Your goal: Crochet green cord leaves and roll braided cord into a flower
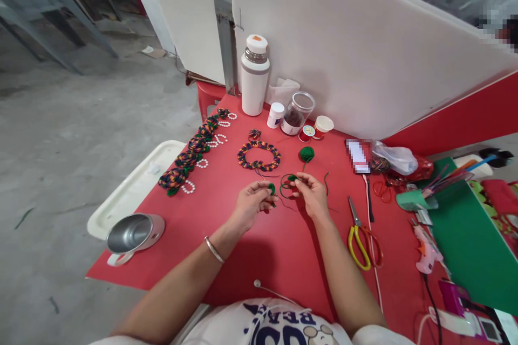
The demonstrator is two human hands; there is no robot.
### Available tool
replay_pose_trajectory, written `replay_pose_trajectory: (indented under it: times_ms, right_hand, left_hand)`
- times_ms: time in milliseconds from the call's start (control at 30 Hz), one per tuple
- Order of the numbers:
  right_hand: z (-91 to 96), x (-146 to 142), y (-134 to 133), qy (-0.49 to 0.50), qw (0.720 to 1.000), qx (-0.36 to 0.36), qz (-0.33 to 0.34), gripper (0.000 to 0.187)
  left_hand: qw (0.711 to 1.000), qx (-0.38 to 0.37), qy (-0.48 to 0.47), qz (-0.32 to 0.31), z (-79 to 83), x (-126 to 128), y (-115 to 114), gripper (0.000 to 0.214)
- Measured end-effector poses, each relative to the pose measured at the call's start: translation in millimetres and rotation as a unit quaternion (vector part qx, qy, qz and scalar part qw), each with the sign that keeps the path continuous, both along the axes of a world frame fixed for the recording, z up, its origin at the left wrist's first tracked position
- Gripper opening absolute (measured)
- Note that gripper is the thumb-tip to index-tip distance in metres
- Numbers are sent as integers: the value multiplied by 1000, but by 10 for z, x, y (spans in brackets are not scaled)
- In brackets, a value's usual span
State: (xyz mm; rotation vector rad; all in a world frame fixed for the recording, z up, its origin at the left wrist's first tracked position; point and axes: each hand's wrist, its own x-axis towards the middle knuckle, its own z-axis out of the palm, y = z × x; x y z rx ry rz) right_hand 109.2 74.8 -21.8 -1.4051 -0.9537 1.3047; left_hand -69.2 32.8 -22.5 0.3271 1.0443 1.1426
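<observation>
My left hand [251, 203] is pinched shut on a small green cord piece [271, 189] above the red table [259, 248]. Just to its right, my right hand [311, 192] pinches the green cord [292, 178], which loops on the table between the hands. A green cord ball [306, 153] lies just beyond them. A multicoloured braided ring [258, 154] lies further back. A row of braided pieces with pearl loops [194, 151] runs along the left side.
Yellow-handled scissors [358, 237] and a pink glue gun [427, 248] lie to the right. A white flask [254, 75], jars and thread spools stand at the back by the white partition. A steel mug [131, 234] sits at the left corner.
</observation>
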Motion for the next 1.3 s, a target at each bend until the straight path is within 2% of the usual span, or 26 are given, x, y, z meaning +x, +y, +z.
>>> replay_pose_trajectory:
  times_ms: [133, 333, 467, 667, 900, 1067, 1200, 1300]
  right_hand:
    - [43, -2, -183, 112, 992, -49, -19, 40]
    - [67, -5, -411, 156, 983, -92, -32, 37]
    - [57, -1, -487, 126, 987, -95, -25, 37]
    - [14, 32, -527, 57, 997, -54, -13, 35]
    - [-12, 127, -531, 73, 995, -39, -49, 35]
    - [-15, 162, -555, 23, 999, -18, -37, 28]
    - [2, 124, -581, -1, 1000, 3, -4, 26]
    - [-21, 146, -543, -29, 999, 7, -14, 24]
  left_hand:
    - [1000, 0, -5, -17, 26, 29, -14, 34]
    - [998, 5, -20, -54, 67, 95, -20, 23]
    - [998, -2, -16, -61, 58, 178, -14, 24]
    - [998, -11, 12, -53, 0, 362, 11, 34]
    - [994, 32, 28, -99, 26, 567, 74, 46]
    - [983, 70, 85, -148, 20, 620, 127, 40]
    - [981, 85, 111, -134, -29, 628, 151, 36]
    - [985, 72, 98, -121, -33, 610, 180, 37]
